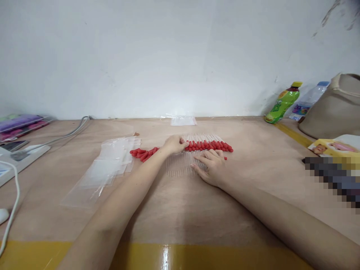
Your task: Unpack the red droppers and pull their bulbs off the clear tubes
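A row of red-tipped pieces [208, 145] lies across the table, with thin clear sticks [180, 167] spread in front of it and more behind. My left hand [174, 144] is at the left end of the row, thumb and fingers pinched together; what is between them is too small to make out. My right hand [209, 165] lies over the right side of the clear sticks, fingers spread. Left of my left hand is a loose pile of red pieces [144, 153]. One small red tip shows just right of my right fingertips.
Clear plastic bags [108, 165] lie left of the red pile. A small bag [183, 120] is by the wall. At right are a green bottle [283, 104], a clear bottle [312, 98] and a beige bag [333, 108]. A power strip [30, 155] and cables are at left.
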Available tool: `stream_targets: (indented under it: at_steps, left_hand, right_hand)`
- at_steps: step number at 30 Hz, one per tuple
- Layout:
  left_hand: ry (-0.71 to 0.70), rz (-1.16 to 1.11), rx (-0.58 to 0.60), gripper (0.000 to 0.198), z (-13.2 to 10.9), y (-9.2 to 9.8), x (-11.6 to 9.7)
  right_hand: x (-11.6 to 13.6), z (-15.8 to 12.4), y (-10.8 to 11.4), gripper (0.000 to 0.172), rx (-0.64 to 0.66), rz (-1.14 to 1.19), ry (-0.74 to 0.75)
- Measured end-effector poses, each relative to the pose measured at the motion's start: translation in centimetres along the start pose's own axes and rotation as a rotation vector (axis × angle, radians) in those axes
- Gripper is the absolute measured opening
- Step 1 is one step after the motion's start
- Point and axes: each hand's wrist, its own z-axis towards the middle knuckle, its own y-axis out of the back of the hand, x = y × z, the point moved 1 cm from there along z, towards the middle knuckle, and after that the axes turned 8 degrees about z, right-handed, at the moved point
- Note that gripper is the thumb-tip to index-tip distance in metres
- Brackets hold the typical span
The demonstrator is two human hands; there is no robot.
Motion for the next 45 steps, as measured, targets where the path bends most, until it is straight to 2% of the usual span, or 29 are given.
stream_targets:
  at_steps: [3,5,7,10,13,17,21,25,29,34,39,45]
  left_hand:
    - [0.038,-0.019,-0.069,0.027,-2.1,1.0,0.4]
    - [0.018,-0.022,-0.166,0.026,-4.3,1.5,1.1]
    - [-0.102,0.0,-0.346,0.021,-6.6,1.6,1.9]
    - [-0.249,0.072,-0.463,0.016,-9.5,0.9,3.3]
    - [-0.374,0.111,-0.537,0.012,-10.8,-0.1,3.9]
    - [-0.492,0.166,-0.534,0.011,-11.0,-0.6,3.6]
    - [-0.563,0.177,-0.541,0.01,-11.1,-0.6,3.3]
    - [-0.561,0.115,-0.572,0.016,-11.1,-0.8,3.1]
    - [-0.613,0.09,-0.52,0.037,-10.8,-1.2,2.4]
    - [-0.725,0.076,-0.555,0.018,-10.5,-1.8,1.9]
    - [-0.733,0.073,-0.573,0.02,-10.5,-1.9,1.8]
    - [-0.772,0.066,-0.586,0.019,-10.6,-1.9,1.5]
  right_hand:
    - [-0.7,0.0,0.4,0.025,-0.055,0.024,-0.037]
    - [-1.1,0.0,0.6,0.028,-0.084,0.059,-0.045]
    - [-1.4,0.0,0.7,0.035,-0.095,0.095,-0.025]
    - [-1.4,0.1,0.7,0.047,-0.056,0.101,0.046]
    - [-1.1,0.1,0.6,0.051,0.035,0.073,0.142]
    - [-0.7,0.0,0.4,0.039,0.13,0.06,0.218]
    - [-0.6,0.0,0.0,0.028,0.109,0.07,0.212]
    - [-0.4,0.0,-0.4,0.017,0.102,0.092,0.215]
    - [-0.1,0.0,-0.6,0.016,0.102,0.113,0.23]
    - [0.2,0.0,-0.5,0.018,0.104,0.143,0.261]
    - [0.4,0.1,-0.6,0.02,0.137,0.168,0.267]
    - [0.5,-0.1,-1.1,0.017,0.103,0.245,0.294]
